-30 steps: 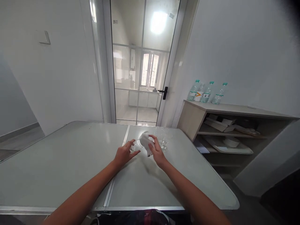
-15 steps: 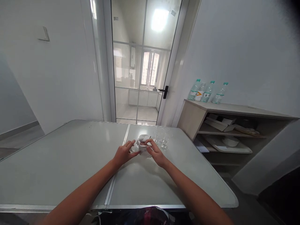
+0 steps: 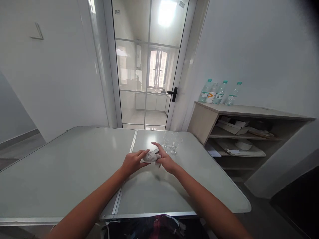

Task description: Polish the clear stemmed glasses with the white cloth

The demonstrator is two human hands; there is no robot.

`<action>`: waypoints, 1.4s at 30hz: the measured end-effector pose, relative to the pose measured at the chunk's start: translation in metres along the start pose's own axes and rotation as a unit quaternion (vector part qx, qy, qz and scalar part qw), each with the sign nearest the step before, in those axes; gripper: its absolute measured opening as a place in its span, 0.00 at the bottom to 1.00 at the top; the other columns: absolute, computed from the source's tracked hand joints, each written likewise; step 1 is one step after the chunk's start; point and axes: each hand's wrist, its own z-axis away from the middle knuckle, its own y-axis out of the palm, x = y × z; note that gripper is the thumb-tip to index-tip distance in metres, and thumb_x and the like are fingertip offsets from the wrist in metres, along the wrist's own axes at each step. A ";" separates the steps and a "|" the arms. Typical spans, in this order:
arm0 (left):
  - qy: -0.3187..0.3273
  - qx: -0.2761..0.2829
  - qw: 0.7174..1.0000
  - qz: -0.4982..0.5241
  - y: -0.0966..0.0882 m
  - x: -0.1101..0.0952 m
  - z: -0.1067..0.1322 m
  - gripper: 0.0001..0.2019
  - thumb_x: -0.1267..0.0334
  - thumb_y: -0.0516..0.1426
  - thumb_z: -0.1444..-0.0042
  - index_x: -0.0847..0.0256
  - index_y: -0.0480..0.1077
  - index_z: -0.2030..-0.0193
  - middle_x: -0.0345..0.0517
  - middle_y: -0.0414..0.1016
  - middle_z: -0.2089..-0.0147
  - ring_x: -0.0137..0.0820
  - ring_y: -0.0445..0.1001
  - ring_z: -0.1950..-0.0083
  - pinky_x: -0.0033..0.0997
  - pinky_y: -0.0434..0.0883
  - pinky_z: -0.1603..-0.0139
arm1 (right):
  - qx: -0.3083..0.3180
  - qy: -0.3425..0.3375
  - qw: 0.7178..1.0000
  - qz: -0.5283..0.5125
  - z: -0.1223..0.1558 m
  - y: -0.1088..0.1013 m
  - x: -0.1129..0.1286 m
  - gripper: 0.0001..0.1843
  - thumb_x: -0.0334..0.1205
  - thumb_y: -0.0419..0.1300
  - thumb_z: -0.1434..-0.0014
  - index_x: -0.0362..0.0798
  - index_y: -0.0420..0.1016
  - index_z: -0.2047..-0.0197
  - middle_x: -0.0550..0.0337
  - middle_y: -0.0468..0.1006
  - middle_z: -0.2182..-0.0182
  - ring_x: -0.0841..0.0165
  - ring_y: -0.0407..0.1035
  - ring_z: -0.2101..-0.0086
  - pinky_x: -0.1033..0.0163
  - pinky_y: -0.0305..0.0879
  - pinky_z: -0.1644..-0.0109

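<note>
Over the table, a crumpled white cloth [image 3: 151,156] is bunched between my two hands. My left hand [image 3: 133,162] grips its left side, thumb below and fingers on top. On the other side, my right hand [image 3: 166,161] pinches the cloth, with the index finger stretched up and away. Something clear like glass may be inside the folds, but the cloth and fingers hide it. Just beyond my right hand, several clear stemmed glasses [image 3: 173,150] stand upright on the table.
The pale table [image 3: 82,169] has a metal seam [image 3: 119,196] running across it. To the right, a shelf unit [image 3: 203,122] carries several plastic bottles [image 3: 218,94] on top and boxes and a tray inside. A glass door [image 3: 147,109] is behind the table.
The cloth has gone from a raised, open fold to a flatter, tighter bundle. My right index finger has lifted off it. The view has shifted slightly.
</note>
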 end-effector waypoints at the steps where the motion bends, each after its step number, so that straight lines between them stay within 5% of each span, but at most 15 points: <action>1: -0.014 -0.002 1.000 0.005 -0.002 0.000 -0.002 0.27 0.45 0.60 0.38 0.54 0.69 0.36 0.51 0.82 0.52 0.35 0.80 0.65 0.29 0.66 0.68 | -0.031 0.021 0.998 -0.054 -0.002 -0.001 -0.001 0.47 0.28 0.56 0.57 0.56 0.57 0.31 0.65 0.69 0.68 0.68 0.64 0.70 0.65 0.60 0.66; 6: -0.055 0.015 0.997 0.055 -0.002 -0.002 -0.006 0.27 0.42 0.62 0.41 0.55 0.74 0.41 0.48 0.84 0.59 0.35 0.79 0.67 0.30 0.67 0.66 | -0.067 0.050 0.992 -0.098 -0.004 -0.003 -0.007 0.43 0.29 0.57 0.59 0.53 0.65 0.36 0.64 0.70 0.68 0.68 0.65 0.70 0.65 0.60 0.67; 11: -0.184 0.085 0.951 0.232 0.008 -0.006 -0.002 0.29 0.41 0.66 0.49 0.56 0.76 0.46 0.37 0.80 0.71 0.27 0.73 0.76 0.25 0.67 0.70 | 0.052 -0.068 0.983 0.166 0.001 -0.009 -0.004 0.45 0.26 0.55 0.54 0.57 0.62 0.32 0.61 0.76 0.60 0.63 0.68 0.60 0.58 0.64 0.53; 13: -0.195 0.094 0.943 0.254 0.012 -0.006 -0.001 0.28 0.41 0.66 0.49 0.56 0.77 0.47 0.37 0.79 0.71 0.27 0.73 0.76 0.25 0.67 0.70 | 0.080 -0.064 0.976 0.193 0.001 -0.011 -0.003 0.44 0.25 0.54 0.54 0.57 0.64 0.33 0.62 0.77 0.59 0.62 0.69 0.59 0.58 0.64 0.52; 17: -0.148 0.077 0.972 0.164 0.016 -0.003 0.000 0.31 0.40 0.68 0.53 0.54 0.77 0.45 0.41 0.81 0.68 0.30 0.75 0.74 0.27 0.67 0.68 | 0.000 0.030 0.999 0.032 -0.002 -0.012 -0.008 0.42 0.27 0.54 0.58 0.55 0.70 0.38 0.63 0.75 0.65 0.66 0.67 0.66 0.63 0.63 0.62; 21: -0.092 0.068 0.988 0.106 0.014 0.003 0.003 0.32 0.44 0.66 0.46 0.51 0.70 0.36 0.40 0.82 0.67 0.32 0.78 0.70 0.27 0.67 0.67 | -0.089 0.083 0.982 -0.143 -0.007 -0.010 -0.014 0.41 0.28 0.56 0.62 0.52 0.72 0.41 0.65 0.69 0.71 0.69 0.64 0.72 0.67 0.58 0.70; 26: -0.081 0.012 0.994 0.073 0.011 0.008 0.003 0.25 0.51 0.66 0.43 0.50 0.73 0.39 0.45 0.84 0.63 0.34 0.79 0.66 0.29 0.69 0.62 | -0.118 0.081 0.975 -0.172 -0.009 -0.008 -0.016 0.41 0.29 0.56 0.63 0.51 0.71 0.41 0.64 0.71 0.68 0.69 0.65 0.71 0.68 0.58 0.70; 31: -0.161 0.045 0.949 0.267 0.010 0.008 0.000 0.27 0.50 0.68 0.46 0.53 0.76 0.40 0.37 0.77 0.72 0.25 0.68 0.75 0.25 0.65 0.68 | -0.035 -0.050 0.995 0.076 -0.004 -0.016 -0.014 0.43 0.27 0.53 0.57 0.55 0.66 0.36 0.61 0.77 0.61 0.64 0.70 0.63 0.60 0.66 0.57; 35: -0.168 0.111 0.883 0.424 0.008 0.007 0.002 0.27 0.49 0.68 0.47 0.62 0.79 0.44 0.35 0.71 0.77 0.24 0.63 0.76 0.25 0.63 0.72 | 0.129 -0.178 0.920 0.325 0.001 -0.019 -0.010 0.43 0.22 0.52 0.55 0.58 0.69 0.36 0.58 0.81 0.52 0.61 0.72 0.57 0.44 0.55 0.37; 38: -0.156 0.093 0.906 0.381 0.009 0.009 0.006 0.27 0.48 0.67 0.46 0.60 0.78 0.42 0.37 0.75 0.73 0.24 0.65 0.75 0.25 0.65 0.70 | 0.109 -0.183 0.931 0.296 0.001 -0.013 -0.009 0.43 0.22 0.50 0.55 0.58 0.70 0.37 0.58 0.81 0.51 0.61 0.73 0.55 0.46 0.58 0.38; 42: -0.081 0.049 0.976 0.196 0.013 0.016 0.010 0.28 0.45 0.65 0.43 0.52 0.74 0.38 0.39 0.80 0.68 0.24 0.69 0.75 0.24 0.66 0.68 | -0.025 -0.024 0.996 0.083 -0.005 -0.005 -0.012 0.38 0.27 0.51 0.58 0.55 0.74 0.43 0.61 0.78 0.63 0.65 0.71 0.64 0.61 0.66 0.61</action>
